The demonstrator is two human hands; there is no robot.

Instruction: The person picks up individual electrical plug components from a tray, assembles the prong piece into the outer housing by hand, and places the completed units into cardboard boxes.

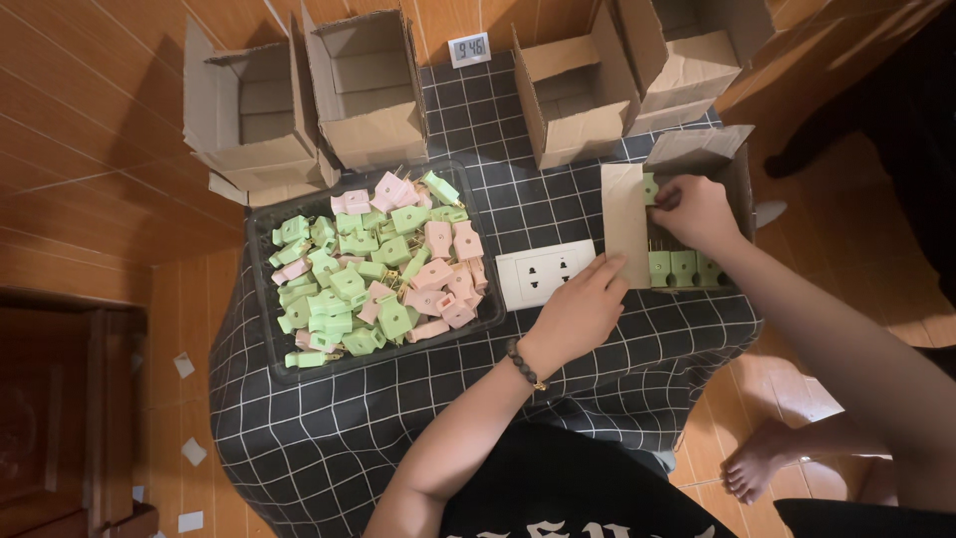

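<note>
Black shirt [558,498] fills the bottom edge, and both forearms reach out from it over the worktop [329,438] with its dark checked cloth. Left hand [578,309], beaded bracelet [526,365] at the wrist, lies with fingers loosely spread and tips touching the lower edge of a cardboard flap [625,224], holding nothing. Right hand [697,211] is over the open box [732,169] at the right, fingers pressed together in a pinch on a green plug [650,187] at the flap's top edge. More green plugs [682,267] stand in a row inside that box, just below the right hand. White socket plate [545,274] lies flat on the cloth, just beside the left hand and touching the flap's left side as far as I can tell. Further left, a black tray [267,224] is heaped with green and pink plugs [378,274], well apart from both hands. Four empty cardboard boxes line the far edge, two at the left [368,95] and two at the right [573,95], with a small digital clock [469,49] between them on the wooden floor [90,149]. Someone's bare foot [754,460] rests on the floor at lower right
</note>
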